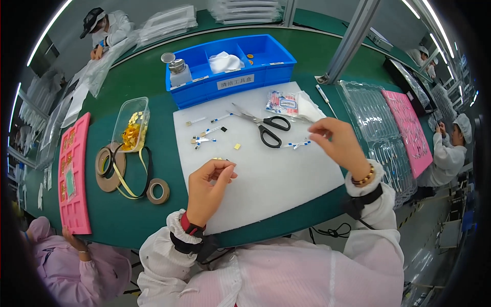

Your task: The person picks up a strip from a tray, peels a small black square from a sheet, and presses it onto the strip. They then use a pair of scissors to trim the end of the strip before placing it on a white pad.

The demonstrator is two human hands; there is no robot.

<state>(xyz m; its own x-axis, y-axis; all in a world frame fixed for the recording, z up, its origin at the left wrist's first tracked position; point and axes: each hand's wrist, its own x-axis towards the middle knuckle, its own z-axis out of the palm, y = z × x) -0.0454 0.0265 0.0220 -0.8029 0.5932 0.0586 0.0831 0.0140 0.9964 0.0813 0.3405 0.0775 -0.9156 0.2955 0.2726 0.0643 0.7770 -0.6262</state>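
Note:
My left hand (207,187) is over the near left part of a white foam mat (266,199), its fingers curled and the thumb pressed toward them. Whatever it grips is hidden; a small yellowish piece (220,158) shows just past the knuckles. My right hand (340,143) hovers at the mat's right side, thumb and forefinger slightly apart with nothing visible between them. Below its fingertips are small white-and-blue flat flex cables (295,145). Black-handled scissors (261,123) lie half open in the middle. More flex cables (203,139) and a yellow square (237,146) are on the left.
Behind the mat stands a blue divided bin (232,84) with a dispenser bottle (179,74). Tape rolls (158,191), a clear tub (134,123) and a pink tray (74,179) are left. Clear trays (368,115), another pink tray (406,133) and a screwdriver (326,100) are right. Co-workers sit around.

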